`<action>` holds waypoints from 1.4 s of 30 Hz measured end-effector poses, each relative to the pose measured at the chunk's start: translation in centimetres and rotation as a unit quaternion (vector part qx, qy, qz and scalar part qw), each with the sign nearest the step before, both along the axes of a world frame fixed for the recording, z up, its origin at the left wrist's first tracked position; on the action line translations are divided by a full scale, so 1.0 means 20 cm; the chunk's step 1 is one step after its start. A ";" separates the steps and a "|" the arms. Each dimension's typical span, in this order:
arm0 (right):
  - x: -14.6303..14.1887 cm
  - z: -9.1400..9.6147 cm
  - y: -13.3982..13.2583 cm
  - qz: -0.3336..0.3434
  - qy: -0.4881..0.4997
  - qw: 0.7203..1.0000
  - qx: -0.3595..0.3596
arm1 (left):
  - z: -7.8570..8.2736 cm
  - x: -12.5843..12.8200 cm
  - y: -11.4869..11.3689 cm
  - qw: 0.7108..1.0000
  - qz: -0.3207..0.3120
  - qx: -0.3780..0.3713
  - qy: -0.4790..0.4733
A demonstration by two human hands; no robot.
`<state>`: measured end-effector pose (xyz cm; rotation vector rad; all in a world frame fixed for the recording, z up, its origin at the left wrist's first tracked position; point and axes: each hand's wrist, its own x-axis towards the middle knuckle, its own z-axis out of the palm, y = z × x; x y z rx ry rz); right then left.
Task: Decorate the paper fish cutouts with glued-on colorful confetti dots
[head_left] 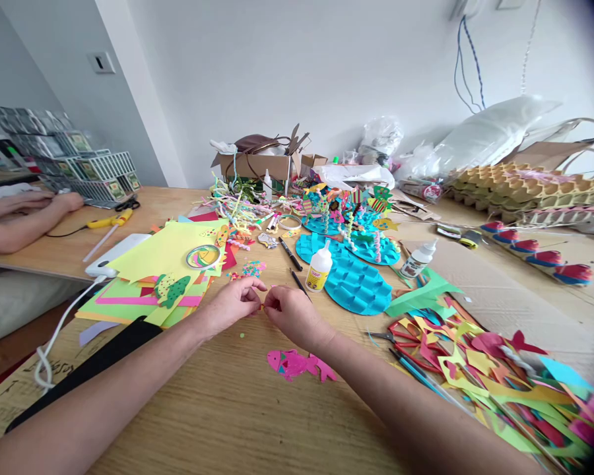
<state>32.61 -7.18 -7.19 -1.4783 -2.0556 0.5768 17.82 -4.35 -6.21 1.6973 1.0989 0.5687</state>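
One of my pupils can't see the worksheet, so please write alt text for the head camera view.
A person's left hand and right hand are close together over a wooden table, just beyond a pink paper fish. Further back are a yellow-labelled white bottle and bumpy blue shapes; coloured paper is stacked at left, bright scraps heaped at right.

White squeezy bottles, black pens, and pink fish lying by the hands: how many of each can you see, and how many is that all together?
White squeezy bottles: 3
Black pens: 2
Pink fish by the hands: 1
Total: 6
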 end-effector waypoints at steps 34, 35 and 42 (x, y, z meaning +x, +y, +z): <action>0.21 0.06 -0.23 -0.014 0.211 0.960 -0.184 | 0.03 0.13 -0.20 0.990 -0.094 0.059 0.089; 0.21 0.07 -0.24 -0.014 0.202 0.963 -0.178 | 0.03 0.13 -0.20 0.989 -0.096 0.054 0.098; 0.21 0.07 -0.29 0.010 0.123 0.980 -0.156 | 0.03 0.13 -0.25 0.986 -0.116 0.048 0.108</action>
